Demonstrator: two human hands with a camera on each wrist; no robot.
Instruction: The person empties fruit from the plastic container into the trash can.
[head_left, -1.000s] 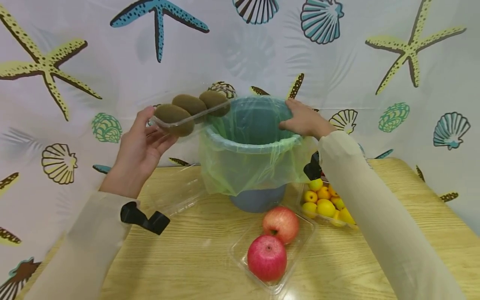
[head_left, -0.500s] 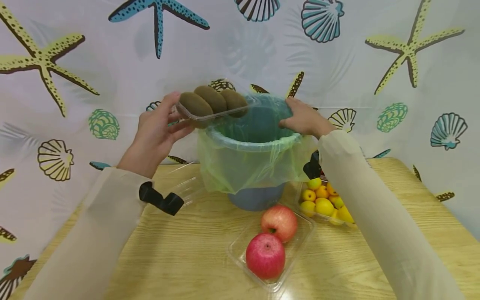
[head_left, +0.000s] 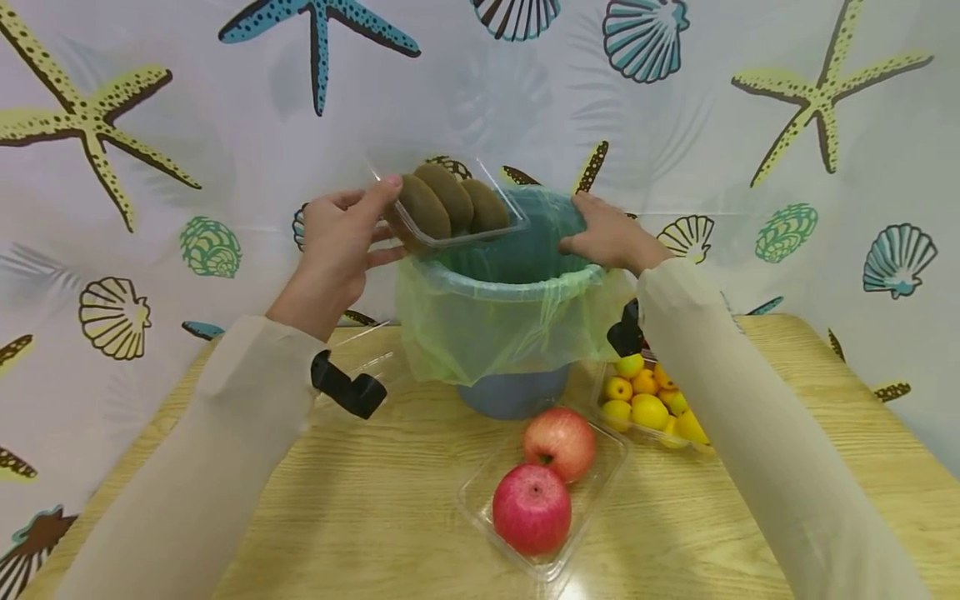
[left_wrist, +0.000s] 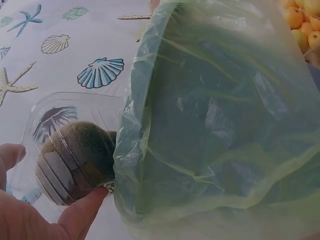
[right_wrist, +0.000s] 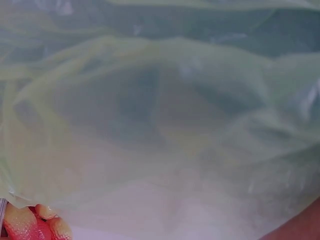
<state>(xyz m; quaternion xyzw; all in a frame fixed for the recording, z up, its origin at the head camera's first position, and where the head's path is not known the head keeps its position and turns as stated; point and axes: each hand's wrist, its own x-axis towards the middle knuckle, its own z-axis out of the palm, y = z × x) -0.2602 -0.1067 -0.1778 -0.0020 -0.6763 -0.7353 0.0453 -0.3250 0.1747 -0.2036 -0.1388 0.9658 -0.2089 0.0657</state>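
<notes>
Left hand [head_left: 333, 242] is pinching a clear plastic tray [head_left: 480, 236] of kiwis [head_left: 450, 197] above the lined bucket [head_left: 517, 397], probably light, bendy and slick so I'd stick to the edge, with the right hand [head_left: 611, 237] on the right rim, can't tell if gripping.

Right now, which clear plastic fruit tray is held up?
The brown oval kiwis' tray, in the left hand; the red apple tray and yellow fruit tray rest on the wooden table.

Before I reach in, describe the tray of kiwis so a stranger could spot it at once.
Find the blue bucket lined with a green bag. Near its left rim, the left hand grips a clear tray. Its fuzzy brown kiwis set it apart from the apples and yellow fruit.
</notes>
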